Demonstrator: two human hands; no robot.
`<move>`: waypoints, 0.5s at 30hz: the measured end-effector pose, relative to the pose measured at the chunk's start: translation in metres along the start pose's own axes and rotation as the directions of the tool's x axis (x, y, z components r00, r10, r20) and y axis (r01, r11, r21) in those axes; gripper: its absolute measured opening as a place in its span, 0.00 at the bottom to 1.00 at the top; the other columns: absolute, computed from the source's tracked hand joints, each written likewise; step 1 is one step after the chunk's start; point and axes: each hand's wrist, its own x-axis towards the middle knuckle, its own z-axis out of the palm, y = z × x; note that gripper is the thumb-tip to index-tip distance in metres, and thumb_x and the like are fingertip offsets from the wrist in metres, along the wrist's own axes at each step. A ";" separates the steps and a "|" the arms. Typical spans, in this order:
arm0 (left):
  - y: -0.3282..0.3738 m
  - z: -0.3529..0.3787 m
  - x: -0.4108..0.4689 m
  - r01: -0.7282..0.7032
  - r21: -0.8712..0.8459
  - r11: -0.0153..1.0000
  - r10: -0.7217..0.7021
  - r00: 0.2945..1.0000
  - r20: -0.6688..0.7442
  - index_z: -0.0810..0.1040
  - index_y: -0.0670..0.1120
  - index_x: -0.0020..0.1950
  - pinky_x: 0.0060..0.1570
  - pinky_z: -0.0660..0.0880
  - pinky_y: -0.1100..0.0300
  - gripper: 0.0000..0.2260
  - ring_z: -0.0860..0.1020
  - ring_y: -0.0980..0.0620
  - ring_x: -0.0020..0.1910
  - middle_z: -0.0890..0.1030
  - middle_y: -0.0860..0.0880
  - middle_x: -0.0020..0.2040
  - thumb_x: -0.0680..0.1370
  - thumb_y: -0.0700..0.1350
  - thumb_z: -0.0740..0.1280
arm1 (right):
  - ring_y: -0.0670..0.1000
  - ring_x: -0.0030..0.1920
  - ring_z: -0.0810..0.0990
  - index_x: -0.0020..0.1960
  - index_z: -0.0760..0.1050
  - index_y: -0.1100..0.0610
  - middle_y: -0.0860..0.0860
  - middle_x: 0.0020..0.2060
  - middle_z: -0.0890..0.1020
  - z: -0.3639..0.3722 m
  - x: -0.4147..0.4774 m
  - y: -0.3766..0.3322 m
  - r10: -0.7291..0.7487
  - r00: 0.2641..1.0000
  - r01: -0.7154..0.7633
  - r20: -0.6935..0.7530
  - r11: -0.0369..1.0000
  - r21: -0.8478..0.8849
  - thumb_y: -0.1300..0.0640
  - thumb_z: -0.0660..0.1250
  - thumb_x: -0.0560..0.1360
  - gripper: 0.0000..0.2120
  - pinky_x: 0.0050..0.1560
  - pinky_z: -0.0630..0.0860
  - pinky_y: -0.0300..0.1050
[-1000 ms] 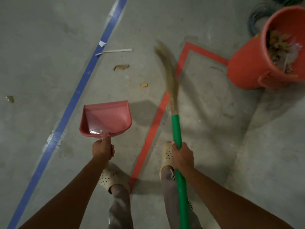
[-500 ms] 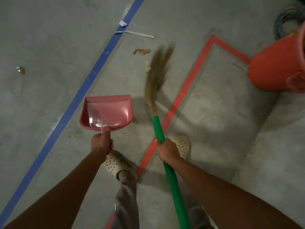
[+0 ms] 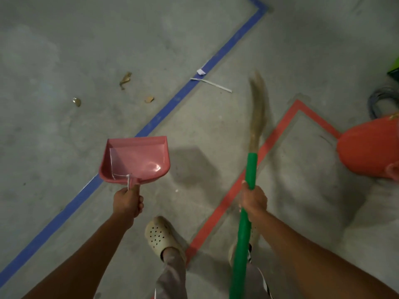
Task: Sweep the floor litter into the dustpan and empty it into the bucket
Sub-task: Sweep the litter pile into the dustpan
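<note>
While our left hand [image 3: 127,201] curls tight round the dustpan [image 3: 136,160] handle and our right hand [image 3: 253,200] clamps the green broom [image 3: 251,169], both tools seem held off the floor [image 3: 64,50]. The dustpan looks empty. Litter lies ahead: a white strip [image 3: 212,84] with one end on the blue tape [image 3: 164,111], leaves [image 3: 125,79] well beyond it. We judge a fast stroke of the bristles [image 3: 258,108] could scatter the light scraps sideways, past the dustpan, if its lip is not flat on the concrete. The bucket [image 3: 369,152] sits to our right; a tilted carry could spill.
</note>
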 end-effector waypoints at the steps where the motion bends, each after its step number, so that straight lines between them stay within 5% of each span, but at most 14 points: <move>1: 0.000 -0.003 0.002 -0.006 -0.010 1.000 0.006 1.000 0.003 0.72 0.44 0.40 0.22 0.67 0.63 0.18 0.71 0.51 0.24 0.75 0.44 0.31 0.82 0.56 0.64 | 0.62 0.46 0.84 0.54 0.78 0.61 0.61 0.46 0.84 0.005 0.014 -0.001 0.043 0.999 -0.044 0.026 0.999 0.026 0.36 0.59 0.77 0.28 0.50 0.82 0.57; 8: -0.019 -0.025 0.034 0.016 -0.072 0.997 -0.017 1.000 -0.017 0.72 0.43 0.41 0.21 0.65 0.64 0.14 0.70 0.50 0.25 0.75 0.44 0.32 0.82 0.51 0.64 | 0.56 0.28 0.76 0.54 0.72 0.65 0.60 0.34 0.76 0.035 0.044 -0.083 -0.007 0.975 -0.020 0.221 0.992 0.122 0.52 0.62 0.82 0.15 0.28 0.74 0.47; 12: -0.029 -0.038 0.055 0.025 -0.126 0.992 -0.031 0.998 -0.049 0.71 0.45 0.41 0.21 0.65 0.65 0.14 0.70 0.51 0.24 0.74 0.45 0.31 0.82 0.51 0.64 | 0.56 0.29 0.78 0.58 0.72 0.64 0.59 0.35 0.77 0.077 0.047 -0.125 -0.109 0.964 0.098 0.243 0.994 0.058 0.51 0.62 0.82 0.16 0.30 0.76 0.49; 15: -0.037 -0.051 0.066 0.034 -0.159 0.987 -0.043 0.998 -0.056 0.72 0.45 0.40 0.21 0.65 0.65 0.13 0.70 0.51 0.24 0.74 0.45 0.31 0.82 0.50 0.64 | 0.60 0.36 0.83 0.58 0.76 0.65 0.60 0.39 0.82 0.107 0.037 -0.136 -0.226 0.941 0.271 0.251 0.949 -0.160 0.46 0.62 0.80 0.21 0.42 0.83 0.54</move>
